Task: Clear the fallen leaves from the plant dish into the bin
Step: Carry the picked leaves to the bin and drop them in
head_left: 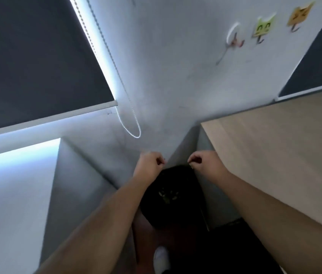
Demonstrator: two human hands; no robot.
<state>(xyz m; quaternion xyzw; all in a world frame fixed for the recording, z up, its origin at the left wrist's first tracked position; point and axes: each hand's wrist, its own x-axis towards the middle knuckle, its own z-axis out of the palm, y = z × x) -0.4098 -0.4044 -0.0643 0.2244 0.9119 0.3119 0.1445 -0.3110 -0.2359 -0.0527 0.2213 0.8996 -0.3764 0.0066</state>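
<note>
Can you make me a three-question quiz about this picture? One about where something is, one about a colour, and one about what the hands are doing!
1. Where is the bin?
A. On the wooden desk
B. On the floor in the corner, beside the wooden desk
C. Hanging from a wall hook

2. What colour is the bin?
A. Black
B. Yellow
C. White

3. How are the hands?
A. Flat on the desk
B. Both curled at the bin's top edge
C. One pulling the blind cord

Answers: 1 B, it stands low between wall and desk. 2 A, it looks black throughout. 3 B, the left hand and right hand have fingers curled at the rim.
</note>
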